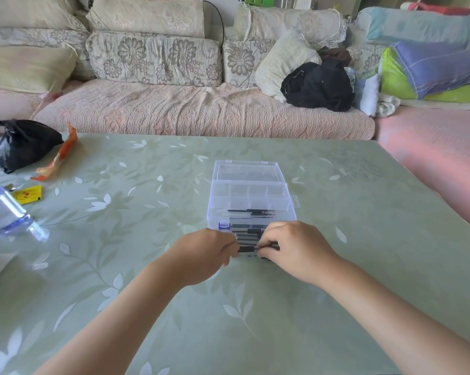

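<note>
Black pen [248,249] pinched between left hand [204,253] and right hand [293,247]; box [251,196] holds few refills [251,212], so loading appears barely begun.

Wide room on the table [358,247] right of the clear box [250,197] and behind it; a bottle [5,215], black bag [22,144] and wrapper [58,157] crowd the left edge.

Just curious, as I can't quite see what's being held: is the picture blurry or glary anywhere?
Head view: slightly soft where the left hand and right hand pinch the black pens; daylight glares off the bottle at left and gives the table a sheen; the wide lens bows the sofa near the corners.
</note>
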`<state>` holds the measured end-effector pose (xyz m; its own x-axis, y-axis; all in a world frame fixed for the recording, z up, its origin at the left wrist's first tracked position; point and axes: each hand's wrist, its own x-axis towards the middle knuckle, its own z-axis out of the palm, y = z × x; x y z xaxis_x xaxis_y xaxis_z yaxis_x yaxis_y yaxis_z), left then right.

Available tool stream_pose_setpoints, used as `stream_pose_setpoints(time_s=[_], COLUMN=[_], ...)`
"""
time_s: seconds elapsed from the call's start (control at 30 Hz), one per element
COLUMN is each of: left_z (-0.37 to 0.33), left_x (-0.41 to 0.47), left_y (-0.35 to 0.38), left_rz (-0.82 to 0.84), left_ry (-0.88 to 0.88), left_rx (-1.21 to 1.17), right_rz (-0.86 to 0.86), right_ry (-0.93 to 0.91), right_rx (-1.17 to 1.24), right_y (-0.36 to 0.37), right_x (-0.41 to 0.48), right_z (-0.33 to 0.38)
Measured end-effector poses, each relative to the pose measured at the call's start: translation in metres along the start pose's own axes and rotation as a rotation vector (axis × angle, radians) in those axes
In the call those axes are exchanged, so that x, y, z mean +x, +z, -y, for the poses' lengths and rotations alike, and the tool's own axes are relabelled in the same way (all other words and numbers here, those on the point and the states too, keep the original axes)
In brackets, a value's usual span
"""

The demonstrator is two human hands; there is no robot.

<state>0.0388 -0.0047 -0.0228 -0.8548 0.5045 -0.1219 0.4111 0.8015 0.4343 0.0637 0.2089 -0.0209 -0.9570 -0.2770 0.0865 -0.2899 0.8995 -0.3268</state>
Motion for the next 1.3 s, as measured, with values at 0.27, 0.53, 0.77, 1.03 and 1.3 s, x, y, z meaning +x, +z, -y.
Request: stream_pose_setpoints(time_s=[0.27,0.53,0.77,1.03,1.3], left_z=[-0.001,-0.001,0.016,0.081,0.031], left_x=[-0.001,-0.001,0.0,-0.016,-0.014], left_y=[-0.002,0.002,-0.011,-0.05,-0.024], left_rz=[-0.119,-0.091,-0.026,-0.008,-0.301], left_ry=[0.015,0.065,-0.01,-0.331,-0.042], left_rx=[0.056,0.054,-0.017,0.175,-0.031], right_rz=[-0.008,-0.011,-0.003,0.024,0.056], right_ry=[0.005,-0.037,-0.026,0.056,0.032], right_rx=[0.006,-0.001,0.01,-0.038,-0.017], right_y=[0.001,0.003,-0.001,-0.006,0.001], right_x=[0.001,0.0,-0.001,-0.003,-0.001], right_z=[-0.002,-0.001,-0.003,-0.011,-0.002])
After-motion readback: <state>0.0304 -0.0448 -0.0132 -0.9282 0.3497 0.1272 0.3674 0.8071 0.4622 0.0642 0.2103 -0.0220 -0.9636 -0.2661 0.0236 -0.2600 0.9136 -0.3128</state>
